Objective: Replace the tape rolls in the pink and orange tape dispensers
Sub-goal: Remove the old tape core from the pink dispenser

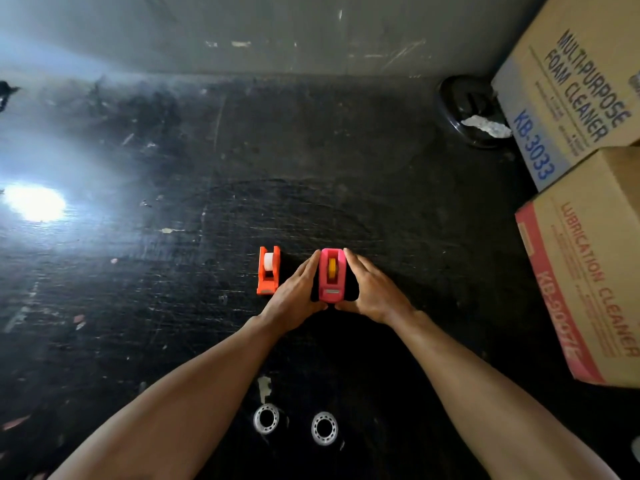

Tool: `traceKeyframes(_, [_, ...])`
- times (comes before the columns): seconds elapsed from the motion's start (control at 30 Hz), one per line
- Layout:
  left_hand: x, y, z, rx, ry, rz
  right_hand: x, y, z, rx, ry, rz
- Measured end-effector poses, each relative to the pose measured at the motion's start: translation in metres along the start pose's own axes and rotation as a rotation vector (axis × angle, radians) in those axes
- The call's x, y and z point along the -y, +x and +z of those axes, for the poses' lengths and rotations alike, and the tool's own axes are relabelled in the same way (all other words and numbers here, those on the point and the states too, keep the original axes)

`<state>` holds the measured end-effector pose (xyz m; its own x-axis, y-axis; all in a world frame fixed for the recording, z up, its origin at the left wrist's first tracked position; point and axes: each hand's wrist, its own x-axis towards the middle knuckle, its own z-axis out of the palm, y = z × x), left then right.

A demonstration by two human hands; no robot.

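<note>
Tape dispenser in pink [331,277] sits braced between left hand [294,292] and right hand [372,291], straight fingers [310,268] pressed against its sides, probably steadying it to pull its yellow roll [332,268].

There are two tape dispensers: one orange dispenser [267,284] and one pink dispenser [331,295]. Two white rings lie near: a left ring [266,418] and a right ring [324,428]. Two cardboard boxes stand right: a far box [568,98] and a near box [588,271].
</note>
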<state>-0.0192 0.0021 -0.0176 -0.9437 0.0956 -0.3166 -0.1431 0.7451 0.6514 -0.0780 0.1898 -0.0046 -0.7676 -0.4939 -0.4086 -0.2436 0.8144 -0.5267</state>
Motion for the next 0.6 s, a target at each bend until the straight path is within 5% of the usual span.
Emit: traceKeyframes(0.6, [-0.001,-0.029,0.002,0.038,0.012,0.038,0.001,-0.033,0.022,0.014,0.08,0.032])
